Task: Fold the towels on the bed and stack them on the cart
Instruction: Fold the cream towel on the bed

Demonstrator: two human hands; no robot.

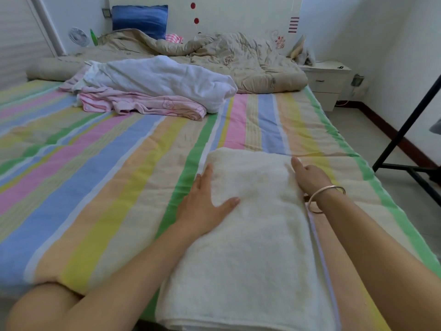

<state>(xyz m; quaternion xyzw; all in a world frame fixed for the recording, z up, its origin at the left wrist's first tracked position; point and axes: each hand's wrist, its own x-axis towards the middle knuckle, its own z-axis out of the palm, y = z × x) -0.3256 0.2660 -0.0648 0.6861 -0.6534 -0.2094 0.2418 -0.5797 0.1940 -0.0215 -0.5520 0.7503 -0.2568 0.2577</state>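
Observation:
A cream towel [253,235] lies folded lengthwise on the striped bed [95,163], running from the near edge towards the middle. My left hand [205,201] rests flat on its left edge, fingers straight, thumb lying on the cloth. My right hand [307,175] lies along the towel's right edge, fingers extended, with a silver bangle on the wrist. Farther up the bed a white towel [167,80] is heaped over a crumpled pink towel [143,106]. No cart is in view.
A rumpled beige quilt [226,56] and a blue pillow [139,20] fill the head of the bed. A white nightstand [327,80] stands at the right. A black metal frame [405,139] stands on the floor beside the bed's right edge.

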